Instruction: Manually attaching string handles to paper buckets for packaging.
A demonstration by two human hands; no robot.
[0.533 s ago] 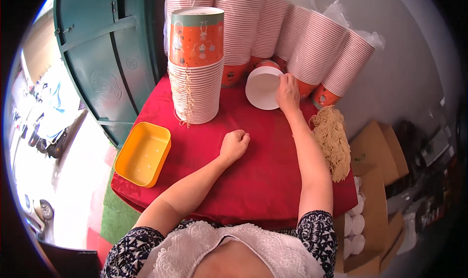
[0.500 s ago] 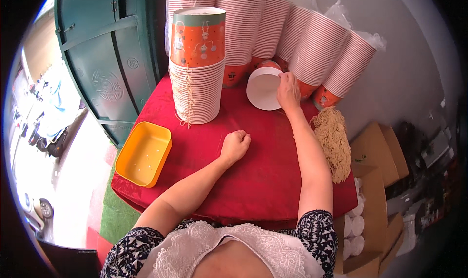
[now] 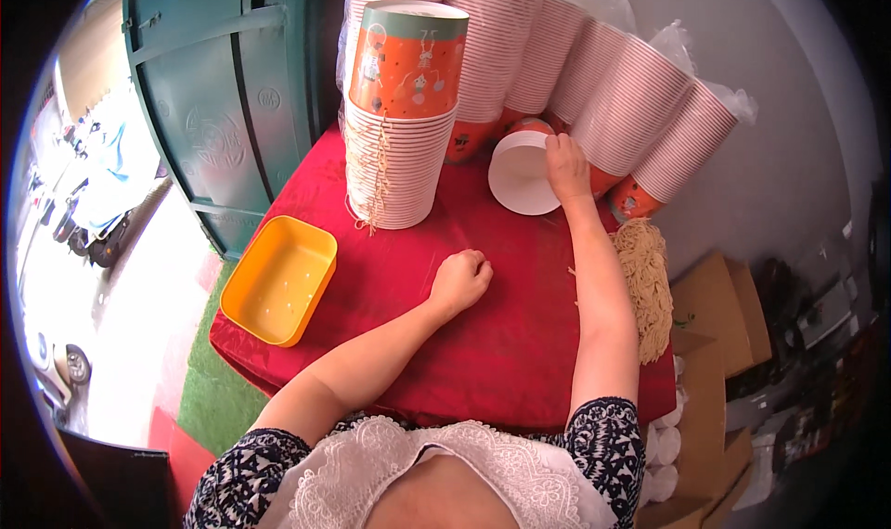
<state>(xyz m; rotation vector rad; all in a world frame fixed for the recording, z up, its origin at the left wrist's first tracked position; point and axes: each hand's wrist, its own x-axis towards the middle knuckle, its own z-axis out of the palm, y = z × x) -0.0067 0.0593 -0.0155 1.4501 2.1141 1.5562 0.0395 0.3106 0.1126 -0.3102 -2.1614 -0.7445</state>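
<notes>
My right hand (image 3: 568, 167) is closed on the rim of a paper bucket (image 3: 522, 178), which lies tipped with its white mouth toward me and its orange outside just showing behind. On the red cloth nearer to me rests my left hand (image 3: 462, 280), its fingers curled in; whatever is inside them, if anything, is hidden. Left of the bucket stands a tall upside-down stack of paper buckets (image 3: 399, 162), the top one orange and green. Tan strings (image 3: 379, 181) hang down its side. A bundle of tan strings (image 3: 644, 288) lies by my right forearm.
Several plastic-wrapped bucket stacks (image 3: 624, 97) line the back of the red-covered table (image 3: 408, 357). A yellow tub (image 3: 278, 283) with small white bits sits at the left. A green metal door (image 3: 209, 111) is beyond it; an open cardboard box (image 3: 701, 418) with white rolls stands at the right.
The whole view has shifted slightly, so the table things appear a little farther right. My right hand still grips the bucket's rim, and my left hand stays curled on the cloth.
</notes>
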